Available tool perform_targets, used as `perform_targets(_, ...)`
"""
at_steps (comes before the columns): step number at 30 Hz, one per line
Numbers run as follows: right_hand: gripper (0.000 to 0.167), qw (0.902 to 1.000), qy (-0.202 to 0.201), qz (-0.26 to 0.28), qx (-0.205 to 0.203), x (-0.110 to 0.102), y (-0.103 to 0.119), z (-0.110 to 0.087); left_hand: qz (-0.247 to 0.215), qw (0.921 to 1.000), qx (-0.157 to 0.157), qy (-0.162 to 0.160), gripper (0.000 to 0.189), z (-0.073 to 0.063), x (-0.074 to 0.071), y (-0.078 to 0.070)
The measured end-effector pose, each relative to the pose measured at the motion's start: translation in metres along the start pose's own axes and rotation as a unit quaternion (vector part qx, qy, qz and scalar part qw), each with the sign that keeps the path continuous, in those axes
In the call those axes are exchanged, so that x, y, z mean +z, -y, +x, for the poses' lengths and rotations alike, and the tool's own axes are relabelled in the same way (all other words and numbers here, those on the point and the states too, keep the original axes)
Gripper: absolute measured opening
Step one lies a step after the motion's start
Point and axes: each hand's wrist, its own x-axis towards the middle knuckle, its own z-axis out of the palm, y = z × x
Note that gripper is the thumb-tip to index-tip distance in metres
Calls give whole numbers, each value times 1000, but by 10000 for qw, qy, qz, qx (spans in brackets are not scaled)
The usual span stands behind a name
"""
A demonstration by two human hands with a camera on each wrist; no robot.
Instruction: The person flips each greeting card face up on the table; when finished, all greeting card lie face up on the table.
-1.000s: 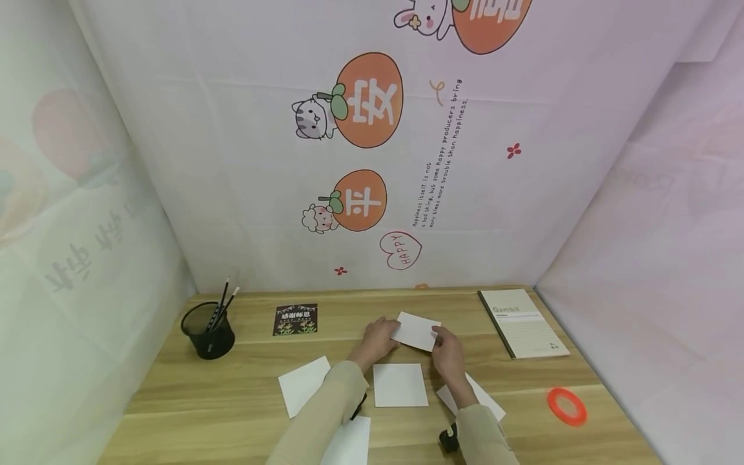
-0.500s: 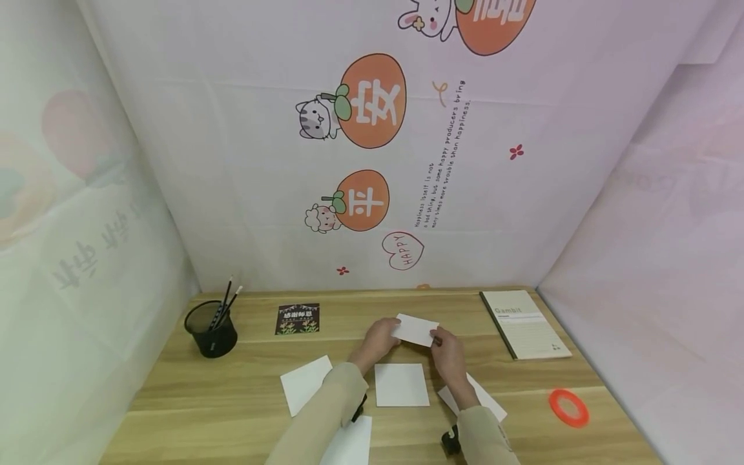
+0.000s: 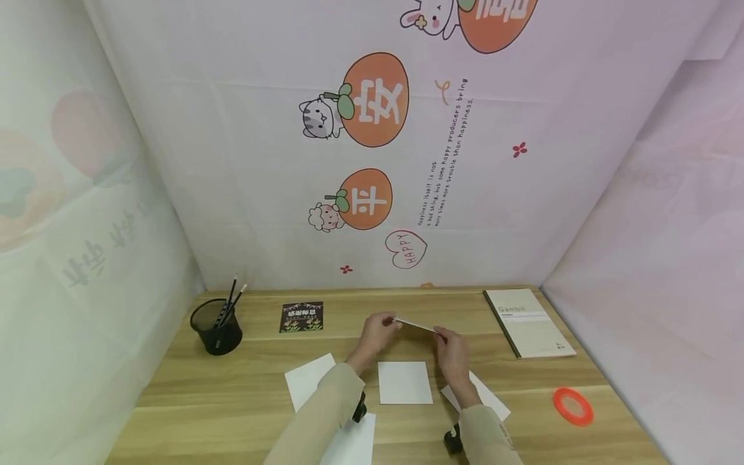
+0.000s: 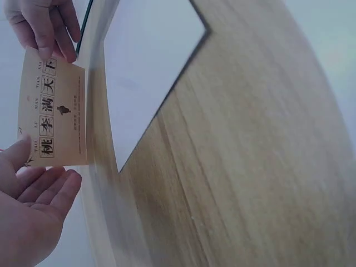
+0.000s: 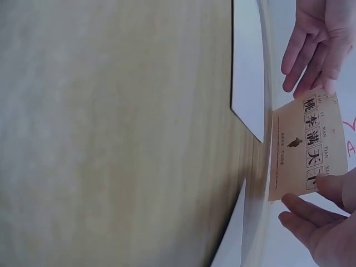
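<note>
Between both hands a small printed card (image 3: 415,325) is held up over the table, nearly edge-on in the head view. Its tan face with large black Chinese characters (image 4: 47,114) shows in the left wrist view. My left hand (image 3: 376,339) pinches one end between thumb and fingers; my right hand (image 3: 454,356) pinches the opposite end. In the right wrist view the right thumb lies over the card's edge (image 5: 303,147). A white square card (image 3: 405,383) lies flat on the table just in front of the hands.
More white cards lie under the forearms: one at left (image 3: 308,378), one nearer me (image 3: 353,442), one at right (image 3: 485,395). A dark floral card (image 3: 301,317), a black mesh pen cup (image 3: 217,332), a notebook (image 3: 530,323) and a red ring (image 3: 573,406) stand or lie around.
The held card has tipped from showing its white side to nearly edge-on in the head view. Both hands keep their hold at its ends, and the table things stay put.
</note>
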Motion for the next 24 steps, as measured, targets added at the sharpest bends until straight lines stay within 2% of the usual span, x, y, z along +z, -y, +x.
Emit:
perform_targets(4,18,9999,-152,-8,-42,2,0,1,67,9998,82,-153,34,0,-1,1)
perform_targets(9,19,9998,-184,1,-39,2,1,1,-16,9998,-24,-189,30,1,-1,0)
perform_targets(17,22,9995,-120,-15,293,0,6,0,-33,9995,80,-315,29,-1,-2,-3)
perform_targets(24,23,9986,-309,-45,423,3,8,0,-113,9996,91,-230,32,-1,-2,-1)
